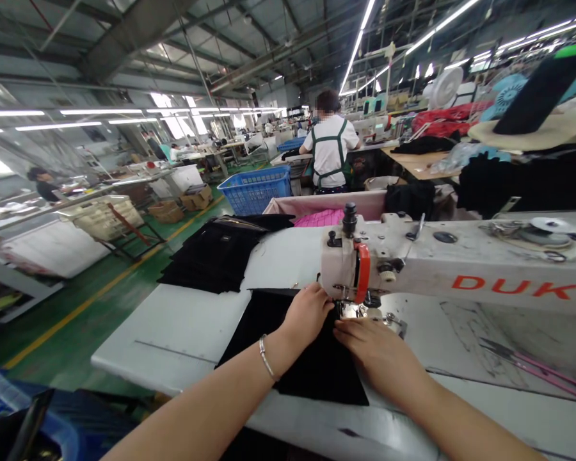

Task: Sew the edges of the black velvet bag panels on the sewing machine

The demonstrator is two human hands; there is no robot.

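Observation:
A black fabric piece (317,371) lies on the white sewing machine table, with one edge at the presser foot (351,310) of a sewing machine (422,256). My left hand (310,314), a silver bangle at its wrist, is at the left of the foot; its fingers are curled together on the fabric's upper part. Just right of and below the foot, my right hand (377,342) rests with fingers stretched out and lying on the fabric's right edge. What is under the left fingertips is partly hidden. The needle cannot be made out.
A stack of black fabric pieces (216,253) lies at the table's far left. Pink-handled thread snips (537,368) lie to the right. Behind the machine stand a pink-lined bin (288,206) and a blue basket (256,189). A person (329,150) works farther back, facing away.

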